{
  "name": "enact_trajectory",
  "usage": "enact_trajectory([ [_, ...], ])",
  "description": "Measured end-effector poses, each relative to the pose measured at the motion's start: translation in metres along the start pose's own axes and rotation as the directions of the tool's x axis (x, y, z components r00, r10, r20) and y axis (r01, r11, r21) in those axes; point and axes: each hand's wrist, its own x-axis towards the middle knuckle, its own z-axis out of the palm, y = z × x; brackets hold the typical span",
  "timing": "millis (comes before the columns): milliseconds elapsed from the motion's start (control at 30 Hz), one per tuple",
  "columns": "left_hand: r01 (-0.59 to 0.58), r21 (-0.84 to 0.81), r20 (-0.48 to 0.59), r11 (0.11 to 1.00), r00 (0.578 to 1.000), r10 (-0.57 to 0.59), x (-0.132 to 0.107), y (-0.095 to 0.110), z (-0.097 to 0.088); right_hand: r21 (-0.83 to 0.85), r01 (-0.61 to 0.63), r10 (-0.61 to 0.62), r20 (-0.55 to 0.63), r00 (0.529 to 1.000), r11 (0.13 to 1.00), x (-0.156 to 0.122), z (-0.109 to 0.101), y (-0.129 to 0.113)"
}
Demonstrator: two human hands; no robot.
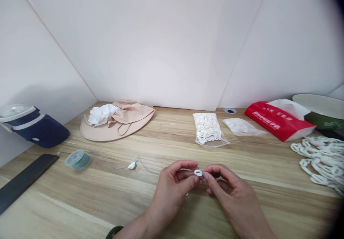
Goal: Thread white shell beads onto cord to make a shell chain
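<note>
A small white cowrie shell (198,173), its slot facing up, is pinched between the thumb and fingers of my left hand (172,187). At the shell's right end, the thumb and forefinger of my right hand (228,189) are pressed together; what they grip there is hidden. Thin green thread (115,167) runs from a clear spool (78,159) on the left, past another white shell (132,165) lying on the table, towards my left hand. Below my left fingers a small white bit (187,195) shows, partly covered.
Behind my hands lie a clear bag of shells (208,128) and a smaller white packet (242,126). Right: a red tissue pack (279,122), a green bowl (328,119) and linked shell strands (319,160). Left: a beige hat (107,133), a blue jug (44,129), a dark bar (27,180).
</note>
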Motion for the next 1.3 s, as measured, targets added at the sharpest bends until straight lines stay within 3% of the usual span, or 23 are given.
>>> enact_trajectory([
  [267, -0.012, 0.108, -0.021, 0.994, 1.0, 0.014, -0.001, 0.006, 0.001, -0.056, 0.037, -0.035, 0.031, 0.999, 0.998, -0.002, -0.002, 0.005],
  [500, -0.014, 0.109, -0.041, 0.994, 0.999, 0.019, 0.0, 0.004, -0.001, -0.142, 0.334, -0.333, 0.028, 0.942, 0.932, 0.0, -0.003, 0.005],
  [700, -0.04, 0.131, -0.024, 0.991, 0.999, 0.044, -0.001, 0.004, -0.001, -0.265, 0.396, -0.394, 0.061, 0.917, 0.879, -0.001, -0.004, 0.011],
  [1300, -0.1, 0.171, -0.012, 0.98, 0.995, 0.103, -0.001, 0.004, 0.001, -0.4, 0.542, -0.541, 0.126, 0.831, 0.739, -0.003, -0.008, 0.012],
])
